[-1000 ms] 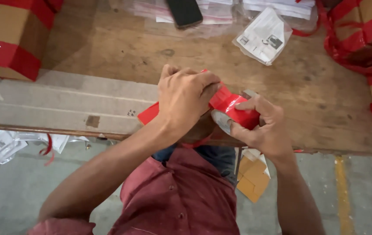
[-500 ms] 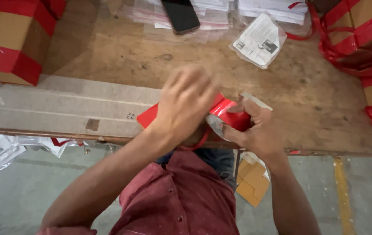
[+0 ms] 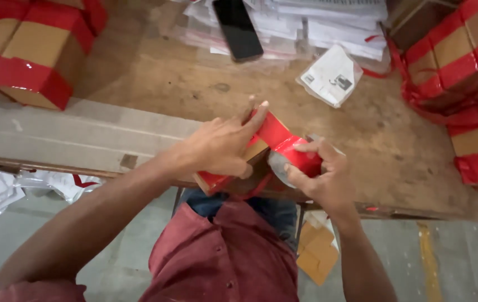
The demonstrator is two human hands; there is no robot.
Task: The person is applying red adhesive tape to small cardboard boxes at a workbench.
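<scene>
Left hand [image 3: 219,146] laid flat over a small cardboard box [image 3: 238,163] at the near edge of the wooden table [image 3: 395,140]; fingers stretched forward, fingertips pressing the red tape [image 3: 275,133] down along the top of the box; palm and thumb gripping the box's near side; box tilted, one corner hanging past the table edge above the person's red shirt [image 3: 222,257].

Right hand [image 3: 314,176] just beside the box on its right, curled around a roll of red tape [image 3: 300,159]; thumb and forefinger pinched on the roll's outer face; grey core of the roll showing under the fingers; the strip runs unbroken from roll to box top, so the two hands are joined by the tape.

About them: a stack of taped cardboard boxes [image 3: 32,56] at far left of the table, another pile of red-banded boxes [image 3: 457,61] at far right; a black phone [image 3: 238,28] lying on a heap of bagged white papers [image 3: 317,22] at the far edge; one loose bagged leaflet [image 3: 329,75] well apart from the hands; grey floor [image 3: 462,263] below, with flat brown cardboard pieces [image 3: 317,251] under the table.
</scene>
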